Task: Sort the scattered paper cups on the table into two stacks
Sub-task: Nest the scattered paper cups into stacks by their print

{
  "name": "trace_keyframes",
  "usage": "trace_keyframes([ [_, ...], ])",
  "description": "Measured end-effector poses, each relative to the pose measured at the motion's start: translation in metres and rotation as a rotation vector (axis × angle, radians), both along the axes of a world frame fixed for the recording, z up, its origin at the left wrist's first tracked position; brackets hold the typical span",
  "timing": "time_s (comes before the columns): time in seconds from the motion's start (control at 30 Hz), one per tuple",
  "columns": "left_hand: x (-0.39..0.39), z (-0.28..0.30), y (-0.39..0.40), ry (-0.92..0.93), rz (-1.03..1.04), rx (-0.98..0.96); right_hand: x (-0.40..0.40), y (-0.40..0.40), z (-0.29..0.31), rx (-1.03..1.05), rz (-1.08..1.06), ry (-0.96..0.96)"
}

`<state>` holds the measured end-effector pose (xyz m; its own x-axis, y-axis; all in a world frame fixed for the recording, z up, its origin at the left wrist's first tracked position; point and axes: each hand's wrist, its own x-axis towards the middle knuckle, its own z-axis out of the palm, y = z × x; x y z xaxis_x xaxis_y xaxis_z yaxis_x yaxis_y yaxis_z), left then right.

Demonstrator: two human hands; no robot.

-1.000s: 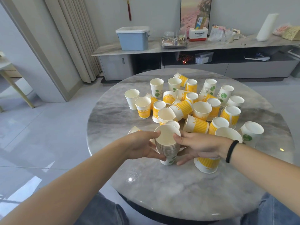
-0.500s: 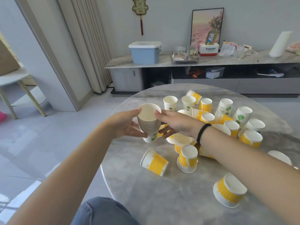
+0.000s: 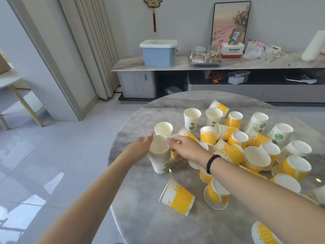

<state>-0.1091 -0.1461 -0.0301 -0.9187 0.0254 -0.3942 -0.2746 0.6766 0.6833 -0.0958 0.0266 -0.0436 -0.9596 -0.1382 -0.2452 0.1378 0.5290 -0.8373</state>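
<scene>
A stack of white cups with a green tree print (image 3: 160,156) stands upright on the round grey marble table (image 3: 154,226), near its left edge. My left hand (image 3: 140,147) lies against the stack's left side with its fingers spread. My right hand (image 3: 184,148) pinches the stack's rim from the right. One white cup (image 3: 163,128) stands just behind the stack. Several yellow-striped cups (image 3: 177,198) and white tree-print cups (image 3: 192,118) are scattered to the right, some upright, some upside down, some on their sides.
The table's left edge (image 3: 112,161) runs close to the stack, with grey floor tiles beyond it. A long low sideboard (image 3: 175,65) at the back carries a blue box (image 3: 159,52). A small side table (image 3: 10,80) stands at far left.
Both hands carried the stack from the near middle of the table to its left side and set it down. My left hand's fingers have opened off the stack.
</scene>
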Motion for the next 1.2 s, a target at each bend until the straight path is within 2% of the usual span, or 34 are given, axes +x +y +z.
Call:
trace_keyframes([
  [0.1,-0.021,0.018,0.015,0.156,-0.012,-0.161,-0.025,0.017,0.012,0.044,-0.132,0.149],
  [0.33,-0.101,0.015,0.088,0.194,-0.252,-0.316,-0.104,0.081,-0.004,0.341,-0.306,0.26],
  [0.43,-0.135,0.007,0.121,0.217,-0.373,-0.34,-0.13,0.117,-0.01,0.543,-0.354,0.332],
  [0.53,-0.165,-0.005,0.144,0.263,-0.494,-0.364,-0.141,0.139,-0.015,0.832,-0.255,0.322],
  [0.6,-0.177,-0.017,0.155,0.288,-0.584,-0.515,-0.146,0.146,-0.021,0.977,-0.165,0.287],
  [0.7,-0.181,-0.034,0.166,0.342,-0.617,-0.718,-0.149,0.152,-0.029,1.072,-0.119,0.273],
  [0.77,-0.179,-0.034,0.167,0.403,-0.559,-0.689,-0.147,0.155,-0.032,1.126,-0.1,0.271],
  [0.83,-0.173,-0.022,0.161,0.406,-0.436,-0.526,-0.142,0.159,-0.031,1.08,-0.126,0.317],
  [0.9,-0.164,-0.001,0.148,0.436,-0.334,-0.363,-0.135,0.16,-0.022,0.879,-0.228,0.389],
  [0.97,-0.149,0.023,0.125,0.536,-0.303,-0.324,-0.126,0.155,-0.005,0.686,-0.304,0.471],
  [1.07,-0.115,0.059,0.085,0.648,-0.273,-0.289,-0.103,0.137,0.027,0.547,-0.318,0.608],
  [1.2,-0.056,0.09,0.037,0.709,-0.311,-0.336,-0.064,0.1,0.066,0.353,-0.306,0.801],
])
